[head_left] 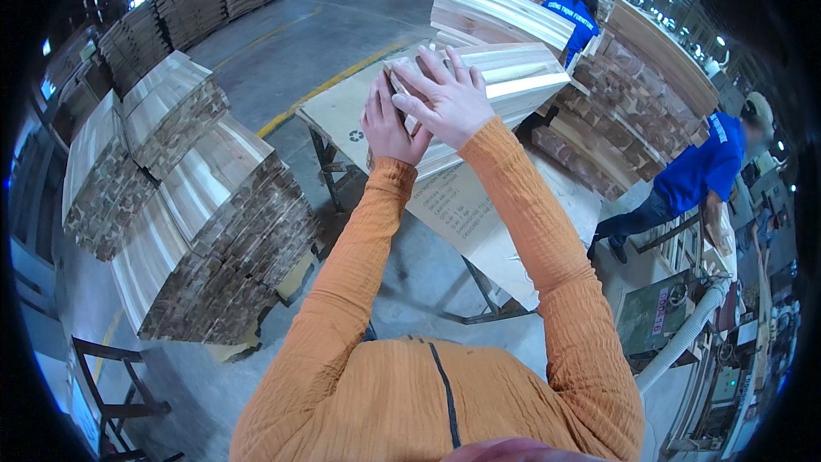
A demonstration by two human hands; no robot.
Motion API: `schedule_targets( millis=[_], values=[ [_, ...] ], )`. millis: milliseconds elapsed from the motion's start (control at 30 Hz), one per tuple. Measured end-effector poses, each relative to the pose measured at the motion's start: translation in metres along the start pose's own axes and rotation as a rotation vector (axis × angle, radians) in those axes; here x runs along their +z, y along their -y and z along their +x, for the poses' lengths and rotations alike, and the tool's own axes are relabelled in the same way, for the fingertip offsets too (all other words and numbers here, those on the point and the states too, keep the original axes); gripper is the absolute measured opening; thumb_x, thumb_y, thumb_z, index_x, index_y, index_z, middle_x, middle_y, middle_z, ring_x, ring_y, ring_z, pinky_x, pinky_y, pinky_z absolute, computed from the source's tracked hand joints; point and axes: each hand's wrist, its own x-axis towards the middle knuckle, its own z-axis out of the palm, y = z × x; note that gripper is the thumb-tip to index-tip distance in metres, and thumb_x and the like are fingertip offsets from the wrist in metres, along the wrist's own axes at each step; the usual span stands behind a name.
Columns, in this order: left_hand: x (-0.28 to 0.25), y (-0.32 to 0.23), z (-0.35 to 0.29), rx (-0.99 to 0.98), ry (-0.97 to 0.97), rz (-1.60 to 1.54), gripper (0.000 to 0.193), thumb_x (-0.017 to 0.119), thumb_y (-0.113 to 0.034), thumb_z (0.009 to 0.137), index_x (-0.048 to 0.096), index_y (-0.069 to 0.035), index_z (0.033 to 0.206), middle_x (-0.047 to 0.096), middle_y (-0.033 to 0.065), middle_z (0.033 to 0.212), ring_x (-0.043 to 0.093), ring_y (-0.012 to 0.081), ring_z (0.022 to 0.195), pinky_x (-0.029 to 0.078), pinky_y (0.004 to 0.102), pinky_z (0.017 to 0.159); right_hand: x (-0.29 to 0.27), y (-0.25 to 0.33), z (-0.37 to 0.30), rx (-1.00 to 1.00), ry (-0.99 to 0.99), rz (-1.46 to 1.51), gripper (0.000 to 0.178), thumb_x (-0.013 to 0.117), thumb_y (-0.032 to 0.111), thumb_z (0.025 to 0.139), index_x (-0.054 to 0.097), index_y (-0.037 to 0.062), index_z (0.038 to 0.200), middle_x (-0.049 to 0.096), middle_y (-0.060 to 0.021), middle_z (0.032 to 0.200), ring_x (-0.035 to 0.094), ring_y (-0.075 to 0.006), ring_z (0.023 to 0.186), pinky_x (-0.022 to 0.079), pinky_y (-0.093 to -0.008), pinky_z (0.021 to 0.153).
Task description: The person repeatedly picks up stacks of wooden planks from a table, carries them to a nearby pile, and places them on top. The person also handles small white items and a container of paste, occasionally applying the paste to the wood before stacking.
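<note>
Both my hands are at the near left end of a stack of pale wooden boards. My left hand is upright against the boards' end, its fingers stretched out and close together. My right hand lies over the top corner of that end, fingers spread and thumb pointing toward the left hand. A brown board edge shows between the two hands; neither hand is visibly closed round a board. Under the stack is a table covered with printed cardboard.
Tall stacks of curved boards stand on the floor at left. More boards are piled to the right. Two people in blue shirts work there, one bending, one farther back. A grey hose runs beside a machine; a dark frame stands lower left.
</note>
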Motion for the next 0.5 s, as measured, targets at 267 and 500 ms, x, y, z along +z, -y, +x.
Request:
schedule_targets(
  millis=[267,500],
  values=[
    [-0.002,-0.01,-0.003,-0.013,0.024,-0.028,0.092,0.061,-0.052,0.072,0.026,0.002,0.139,0.038,0.0192,0.138,0.038,0.0353,0.124,0.03,0.0467,0.098,0.001,-0.008,0.01,0.009,0.018,0.071,0.059,0.032,0.066,0.086,0.039,0.0369,0.136,0.026,-0.0103,0.148,0.016,-0.0415,0.136,0.013,-0.0589,0.105],
    [-0.004,-0.006,-0.002,-0.007,0.008,0.012,0.099,0.061,-0.061,0.07,0.027,0.002,0.138,0.039,0.0194,0.137,0.039,0.0349,0.123,0.03,0.0463,0.097,-0.003,-0.015,0.001,-0.092,0.013,-0.058,0.06,0.03,0.068,0.085,0.037,0.0383,0.137,0.024,-0.0104,0.149,0.014,-0.0402,0.137,0.01,-0.0601,0.106]
  ],
)
